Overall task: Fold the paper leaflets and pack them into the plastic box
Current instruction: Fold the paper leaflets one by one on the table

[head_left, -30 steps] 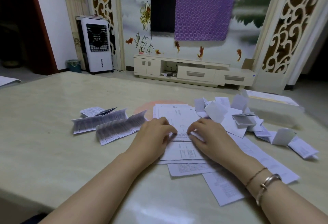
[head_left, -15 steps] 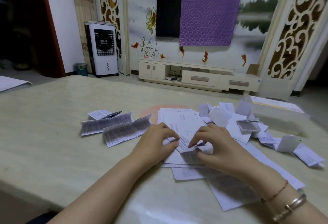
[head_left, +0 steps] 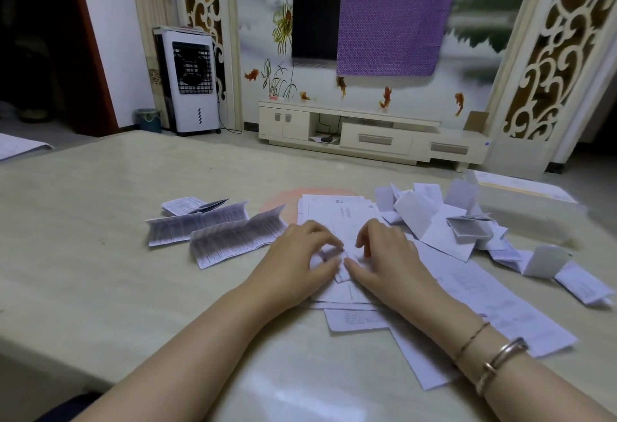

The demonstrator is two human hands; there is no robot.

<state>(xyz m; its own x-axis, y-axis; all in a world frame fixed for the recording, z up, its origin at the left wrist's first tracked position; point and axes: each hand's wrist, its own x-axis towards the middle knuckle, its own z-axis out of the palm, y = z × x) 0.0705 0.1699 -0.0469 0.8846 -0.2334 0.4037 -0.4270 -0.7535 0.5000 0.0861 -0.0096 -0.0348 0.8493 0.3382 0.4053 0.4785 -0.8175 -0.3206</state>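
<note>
**Both hands pinching one leaflet over the paper stack**

On the pale tabletop (head_left: 100, 271), seen from the head camera, the left hand (head_left: 297, 261) and the right hand (head_left: 387, 254) meet over a stack of flat printed sheets (head_left: 337, 211). Each hand has its fingers curled and its thumb tucked in, and between them they pinch a small, partly folded leaflet (head_left: 344, 259); blur hides its exact shape. Two bracelets (head_left: 490, 355) sit on the right wrist.

Left of the hands lie two creased strips of printed paper (head_left: 217, 231), touching each other. To the right, a loose heap of folded leaflets (head_left: 444, 218) spreads toward the plastic box (head_left: 531, 211), which stands at the far right of the table with flat sheets showing at its top. Long sheets (head_left: 484, 294) run under the right forearm toward the near edge.
</note>
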